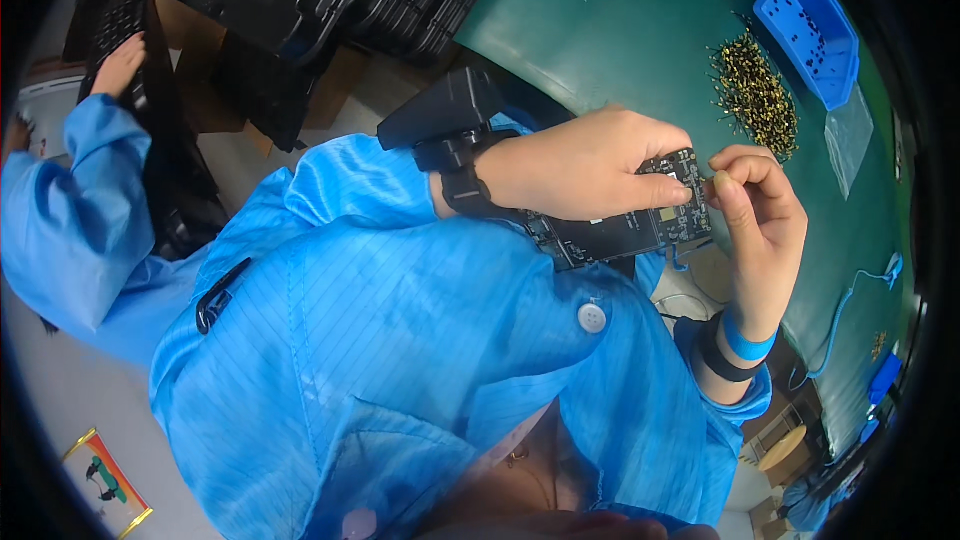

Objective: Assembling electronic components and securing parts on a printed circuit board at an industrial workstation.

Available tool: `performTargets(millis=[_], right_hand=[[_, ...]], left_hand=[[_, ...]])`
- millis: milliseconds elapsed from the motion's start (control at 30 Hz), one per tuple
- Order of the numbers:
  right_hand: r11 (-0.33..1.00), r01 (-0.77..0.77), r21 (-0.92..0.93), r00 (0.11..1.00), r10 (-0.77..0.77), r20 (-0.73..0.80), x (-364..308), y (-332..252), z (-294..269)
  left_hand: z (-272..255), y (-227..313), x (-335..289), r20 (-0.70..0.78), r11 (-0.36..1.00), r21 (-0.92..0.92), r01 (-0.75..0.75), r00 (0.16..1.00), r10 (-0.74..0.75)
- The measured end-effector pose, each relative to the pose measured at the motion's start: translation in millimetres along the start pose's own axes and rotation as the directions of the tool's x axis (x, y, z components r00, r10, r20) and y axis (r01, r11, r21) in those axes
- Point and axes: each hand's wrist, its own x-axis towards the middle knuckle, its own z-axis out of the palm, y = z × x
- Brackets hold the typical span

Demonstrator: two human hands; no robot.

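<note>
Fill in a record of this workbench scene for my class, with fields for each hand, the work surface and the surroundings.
Left hand: the hand grips a black circuit board, thumb on top
Right hand: the hand has thumb and fingertips at the board's end; anything between them is too small to tell
Work surface: green tabletop
Loose parts: a pile of small black-and-gold parts
Container: blue plastic bin with small dark pieces inside
Beside the bin: clear plastic bag
Background: stacked black trays; a co-worker's hand
</note>
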Motion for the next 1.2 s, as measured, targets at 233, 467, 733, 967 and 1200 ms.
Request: performTargets(millis=[233, 467, 733, 967, 1200], right_hand=[[0.966, 0.089, -0.244, 0.995, -0.075, 0.068, 6, -9, 0], [0.94, 0.112, -0.323, 0.991, -0.08, 0.111, 9, -11, 0], [0.931, 0.106, -0.35, 0.989, -0.064, 0.13, 11, -10, -3], [0.931, 0.088, -0.353, 0.99, -0.043, 0.134, 12, -11, -3], [0.933, 0.097, -0.347, 0.988, -0.049, 0.145, 12, -9, -3]], left_hand=[[0, 2, 1, 0.002, 0.999, 0.034, 0.007, 1.0, -0.007], [1, -2, 1, 0.027, 1.0, 0.011, 0.015, 1.0, -0.016], [1, -2, 2, 0.028, 0.999, 0.046, 0.008, 1.0, -0.009], [1, -2, 1, 0.021, 0.999, 0.047, 0.006, 1.0, -0.007], [2, -3, 1, 0.002, 0.998, 0.055, -0.001, 1.0, 0.0]])
